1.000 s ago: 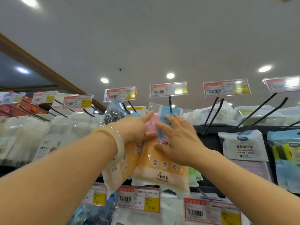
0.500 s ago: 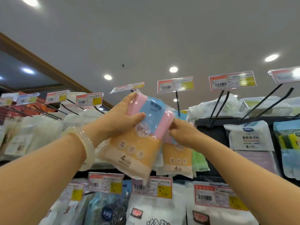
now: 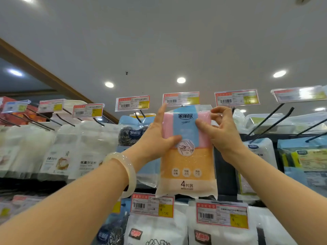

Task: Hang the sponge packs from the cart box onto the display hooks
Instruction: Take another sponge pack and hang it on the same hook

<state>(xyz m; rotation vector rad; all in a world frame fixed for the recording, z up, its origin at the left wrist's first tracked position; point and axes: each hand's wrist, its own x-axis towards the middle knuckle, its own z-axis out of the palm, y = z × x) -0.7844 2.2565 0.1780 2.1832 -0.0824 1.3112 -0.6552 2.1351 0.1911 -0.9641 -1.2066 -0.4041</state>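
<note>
A sponge pack [image 3: 187,163], pink and blue on top and orange below with "4" printed near the bottom, hangs upright just under a red-and-yellow price tag [image 3: 180,98]. My left hand [image 3: 157,137] grips the pack's left edge, thumb across the front and index finger pointing up at the tag. My right hand [image 3: 221,131] pinches the pack's upper right edge. The hook behind the pack's top is hidden. The cart box is out of view.
Bare black hooks [image 3: 270,121] stick out to the right under more price tags. Steel-wool packs [image 3: 134,135] hang just left of the sponge pack, white cloth packs [image 3: 85,149] further left. A lower row of tags and white packs [image 3: 155,228] sits beneath.
The pack was tilted and held left of the tag; it now stands straight under the tag. My right hand moved up from the packs behind onto its right edge.
</note>
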